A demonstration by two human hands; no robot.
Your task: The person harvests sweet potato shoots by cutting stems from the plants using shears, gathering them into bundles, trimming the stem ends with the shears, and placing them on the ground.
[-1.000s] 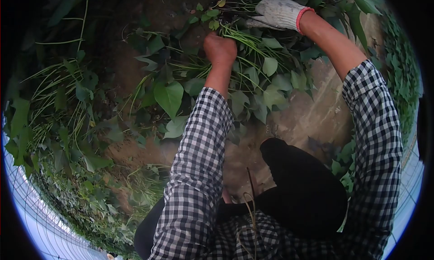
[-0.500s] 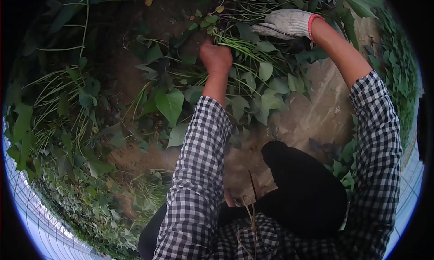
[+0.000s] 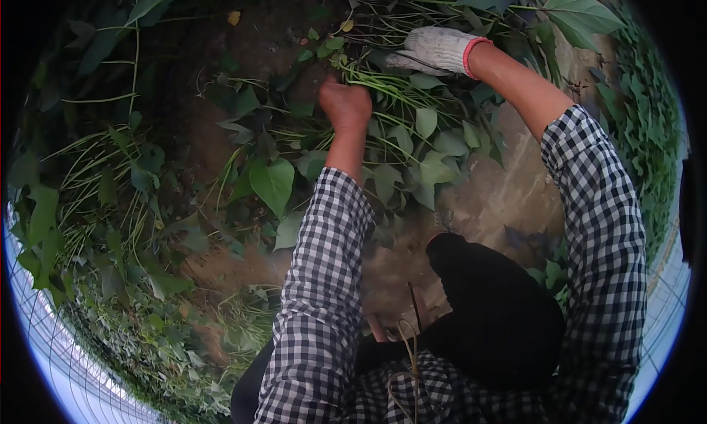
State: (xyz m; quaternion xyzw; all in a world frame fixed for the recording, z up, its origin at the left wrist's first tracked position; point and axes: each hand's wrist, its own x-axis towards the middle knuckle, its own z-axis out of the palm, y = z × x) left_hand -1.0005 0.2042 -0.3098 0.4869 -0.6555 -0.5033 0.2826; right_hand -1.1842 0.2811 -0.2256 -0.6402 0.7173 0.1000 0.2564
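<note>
My bare left hand [image 3: 346, 105] is closed in a fist around the cut-looking end of a bundle of green sweet potato vines [image 3: 398, 96]. Their stems spread right from the fist, and broad leaves hang below. Just up and to the right, my right hand [image 3: 434, 51], in a whitish, soiled glove with a red cuff, reaches over the stems. Its fingers stretch to the left, with the thumb apart below them. A thin dark line, perhaps a stem, crosses the gap by the thumb; I cannot make it out clearly.
More leafy vines [image 3: 96, 166] grow on the left, and a dense green row [image 3: 648, 144] runs along the right. Brown soil [image 3: 515, 181] shows between the plants. My bent knee in black trousers [image 3: 493, 306] is below the hands. Pale netted walls [image 3: 51, 350] edge the view.
My gloved right hand has shifted left and slightly down, closer to the left hand. My left fist has dipped a little, still around the vines.
</note>
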